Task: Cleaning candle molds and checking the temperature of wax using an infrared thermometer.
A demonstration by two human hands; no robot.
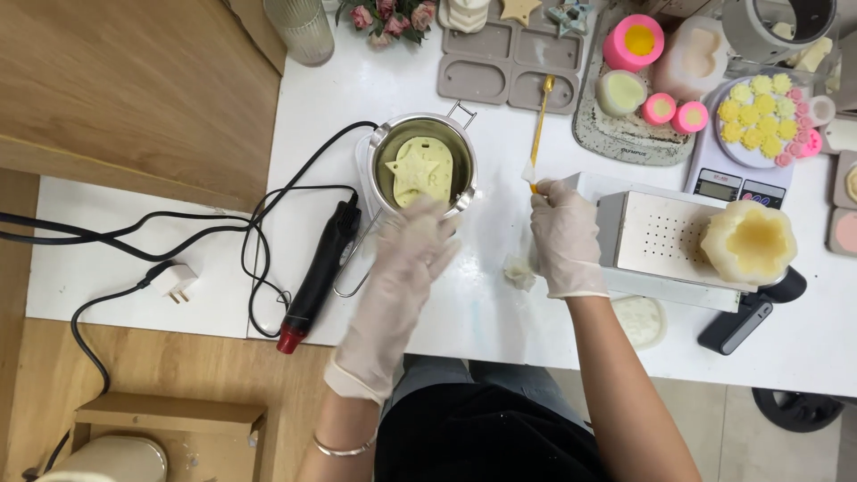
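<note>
Both my hands wear thin pale gloves. My left hand (412, 245) hovers just below a small steel melting pot (461, 147) that holds pale yellow wax pieces (416, 171), one star-shaped; its fingers are blurred and spread, holding nothing I can make out. My right hand (564, 234) is closed on the lower end of a yellow-handled tool (540, 120) that points away from me across the white table (500, 295). A small lump of wax (519, 271) lies on the table just left of my right hand.
A black heat gun (318, 272) with tangled cord lies left of the pot. A perforated metal box (665, 236) with a scalloped yellow wax candle (750, 239) sits right. Grey silicone moulds (509, 62), pink moulds, a scale with yellow wax flowers (759, 116) line the back.
</note>
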